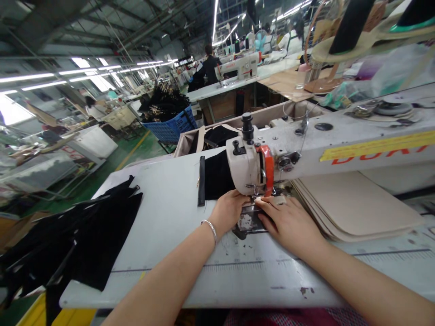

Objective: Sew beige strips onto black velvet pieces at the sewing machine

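Black pieces [115, 240] overhang the surface [163, 222]. A black panel [217, 177] lies by the sewing machine [243, 171], just beyond my left grip [228, 210]; then comes my right grip [292, 222], beside beige sheets [360, 203]. Whether either grasps anything, I cannot tell.

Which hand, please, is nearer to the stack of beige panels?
Right. The right hand is close by the left edge of the stack of beige panels; the left hand is farther left, by the sewing machine head.
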Demonstrator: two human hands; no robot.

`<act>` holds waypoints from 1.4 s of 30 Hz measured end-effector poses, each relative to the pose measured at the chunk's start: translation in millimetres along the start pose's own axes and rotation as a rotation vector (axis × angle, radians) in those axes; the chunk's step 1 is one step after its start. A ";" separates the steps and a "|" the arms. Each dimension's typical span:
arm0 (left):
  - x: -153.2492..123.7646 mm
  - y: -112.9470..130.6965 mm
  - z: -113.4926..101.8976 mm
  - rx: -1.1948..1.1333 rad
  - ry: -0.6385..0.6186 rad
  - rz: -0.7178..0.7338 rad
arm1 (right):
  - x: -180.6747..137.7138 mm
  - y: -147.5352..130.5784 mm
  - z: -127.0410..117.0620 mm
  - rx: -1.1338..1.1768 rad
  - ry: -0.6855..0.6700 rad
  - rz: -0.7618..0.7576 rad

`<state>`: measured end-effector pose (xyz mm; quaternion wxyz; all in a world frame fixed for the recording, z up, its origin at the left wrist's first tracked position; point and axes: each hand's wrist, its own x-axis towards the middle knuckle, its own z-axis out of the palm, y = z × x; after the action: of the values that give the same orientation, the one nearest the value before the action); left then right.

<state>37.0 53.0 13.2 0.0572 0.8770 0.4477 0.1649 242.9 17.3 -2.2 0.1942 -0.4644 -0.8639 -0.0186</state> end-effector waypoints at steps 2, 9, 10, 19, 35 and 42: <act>-2.2 -0.5 1.9 -0.018 0.017 -0.006 | -0.7 -1.5 -1.5 0.013 0.004 -0.001; -4.3 -2.9 3.8 0.005 0.060 0.058 | -2.8 -2.4 -2.0 0.054 0.025 0.002; -3.8 -3.1 3.2 0.047 0.040 0.064 | -3.1 -2.0 -1.4 0.059 0.031 0.002; 0.8 -35.0 -16.8 0.215 -0.122 -0.009 | -5.3 5.0 7.6 0.131 0.120 -0.026; -200.5 -0.4 -86.0 -0.516 0.518 -0.969 | -24.9 -114.0 23.7 0.258 -0.012 -0.190; -184.6 8.7 -94.9 -1.349 0.563 -1.197 | -31.9 -123.6 -3.4 0.436 -0.264 -0.160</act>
<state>-89.2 -105.1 60.6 0.5176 0.2111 0.6311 0.5379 159.6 -79.0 8.0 0.1733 -0.3404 -0.8992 0.2134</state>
